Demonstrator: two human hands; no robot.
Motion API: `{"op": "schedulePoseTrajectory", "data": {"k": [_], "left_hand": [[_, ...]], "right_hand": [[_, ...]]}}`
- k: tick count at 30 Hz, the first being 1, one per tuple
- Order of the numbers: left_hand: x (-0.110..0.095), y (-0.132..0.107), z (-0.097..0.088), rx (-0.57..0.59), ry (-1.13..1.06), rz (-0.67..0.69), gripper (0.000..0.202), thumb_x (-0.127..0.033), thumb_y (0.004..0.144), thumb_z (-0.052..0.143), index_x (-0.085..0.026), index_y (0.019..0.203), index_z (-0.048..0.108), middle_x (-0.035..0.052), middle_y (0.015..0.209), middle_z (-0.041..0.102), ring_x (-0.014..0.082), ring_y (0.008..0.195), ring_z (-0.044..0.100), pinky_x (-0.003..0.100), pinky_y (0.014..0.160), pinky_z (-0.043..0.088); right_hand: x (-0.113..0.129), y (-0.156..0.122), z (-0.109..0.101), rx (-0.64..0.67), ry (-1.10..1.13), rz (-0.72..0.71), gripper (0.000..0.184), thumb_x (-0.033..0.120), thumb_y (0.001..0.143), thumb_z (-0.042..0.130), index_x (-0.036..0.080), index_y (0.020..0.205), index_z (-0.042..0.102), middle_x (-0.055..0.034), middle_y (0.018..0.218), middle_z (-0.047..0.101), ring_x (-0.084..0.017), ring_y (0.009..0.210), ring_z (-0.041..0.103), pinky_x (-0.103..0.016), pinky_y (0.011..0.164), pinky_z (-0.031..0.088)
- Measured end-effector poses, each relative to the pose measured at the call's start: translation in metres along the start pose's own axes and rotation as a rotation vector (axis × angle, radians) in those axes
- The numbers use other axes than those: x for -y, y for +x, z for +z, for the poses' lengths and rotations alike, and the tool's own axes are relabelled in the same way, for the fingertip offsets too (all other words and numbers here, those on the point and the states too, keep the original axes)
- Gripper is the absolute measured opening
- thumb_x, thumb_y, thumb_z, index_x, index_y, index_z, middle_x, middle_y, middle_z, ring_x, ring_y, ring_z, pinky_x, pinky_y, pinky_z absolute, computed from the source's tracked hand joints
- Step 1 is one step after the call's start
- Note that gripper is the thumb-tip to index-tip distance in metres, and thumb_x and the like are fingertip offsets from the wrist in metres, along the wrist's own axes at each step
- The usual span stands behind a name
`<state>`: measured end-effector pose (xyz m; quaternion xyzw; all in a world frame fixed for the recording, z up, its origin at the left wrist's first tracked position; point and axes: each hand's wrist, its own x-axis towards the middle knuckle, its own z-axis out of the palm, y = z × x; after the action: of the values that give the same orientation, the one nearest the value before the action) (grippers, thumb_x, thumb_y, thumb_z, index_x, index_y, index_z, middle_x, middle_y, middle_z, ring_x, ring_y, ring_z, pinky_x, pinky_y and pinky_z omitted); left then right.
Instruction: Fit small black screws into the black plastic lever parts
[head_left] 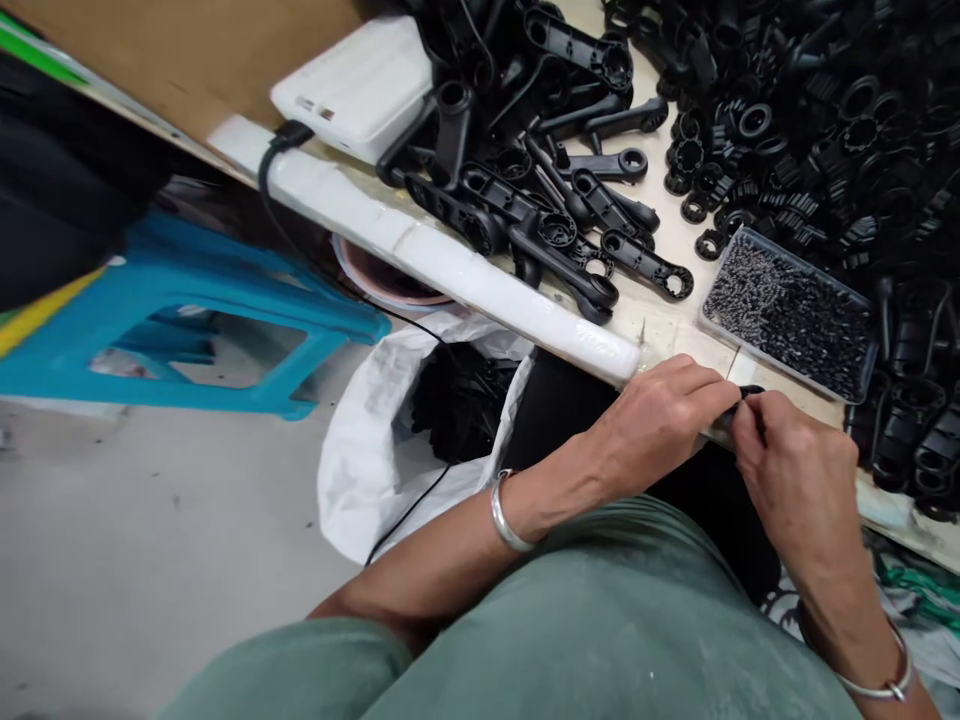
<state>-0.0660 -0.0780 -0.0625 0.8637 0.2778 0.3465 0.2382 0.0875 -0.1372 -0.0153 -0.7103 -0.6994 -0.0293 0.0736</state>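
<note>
We sit at a pale worktable (679, 322), with a blue stool (247, 282) off to our left and an open white sack (360, 470) below the table's edge. Black ring parts (795, 130) heap up across the far right, and black handles (555, 200) lie jumbled left of them, beside a white box (364, 85). Nearer us sits a clear tray (780, 362) of tiny pieces. Our left hand (667, 410) and right hand (799, 455) meet at the table edge, fingertips pinched on a small black part (750, 391), mostly hidden between them.
</note>
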Motion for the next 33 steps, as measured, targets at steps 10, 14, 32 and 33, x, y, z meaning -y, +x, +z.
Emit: {"op": "schedulePoseTrajectory", "data": {"k": [10, 14, 32, 33], "left_hand": [[-0.003, -0.002, 0.001, -0.168, -0.047, -0.024, 0.01, -0.015, 0.098, 0.054, -0.015, 0.097, 0.065, 0.004, 0.093, 0.073, 0.0135, 0.087, 0.065, 0.024, 0.082, 0.054], [-0.012, -0.002, 0.003, -0.235, -0.036, -0.005, 0.012, -0.015, 0.099, 0.053, -0.017, 0.095, 0.063, 0.0028, 0.092, 0.073, 0.0117, 0.086, 0.066, 0.025, 0.085, 0.055], [-0.026, -0.009, 0.004, -0.313, -0.061, 0.061, 0.013, -0.011, 0.095, 0.059, -0.018, 0.106, 0.062, 0.0056, 0.1, 0.072, 0.0131, 0.09, 0.07, 0.026, 0.084, 0.061], [-0.026, -0.01, 0.005, -0.309, -0.061, 0.05, 0.014, -0.011, 0.095, 0.059, -0.018, 0.107, 0.062, 0.006, 0.101, 0.072, 0.0134, 0.092, 0.07, 0.026, 0.085, 0.061]], "right_hand": [[-0.027, -0.01, 0.002, 0.057, 0.96, 0.505, 0.035, 0.045, 0.083, 0.072, 0.019, 0.106, 0.069, 0.0013, 0.065, 0.068, -0.012, 0.049, 0.06, -0.025, 0.053, 0.053], [-0.017, -0.015, 0.005, 0.027, 1.257, 0.585, 0.059, 0.042, 0.075, 0.081, 0.023, 0.125, 0.056, -0.0017, 0.087, 0.074, -0.019, 0.07, 0.072, -0.034, 0.065, 0.063], [0.006, -0.001, 0.014, -0.07, 1.469, 0.631, 0.047, 0.033, 0.071, 0.069, 0.021, 0.115, 0.059, 0.0081, 0.062, 0.051, -0.012, 0.053, 0.056, -0.026, 0.057, 0.055], [0.004, -0.001, 0.012, -0.061, 1.421, 0.597, 0.048, 0.035, 0.073, 0.068, 0.021, 0.119, 0.06, 0.0075, 0.064, 0.05, -0.012, 0.056, 0.056, -0.027, 0.059, 0.055]]}}
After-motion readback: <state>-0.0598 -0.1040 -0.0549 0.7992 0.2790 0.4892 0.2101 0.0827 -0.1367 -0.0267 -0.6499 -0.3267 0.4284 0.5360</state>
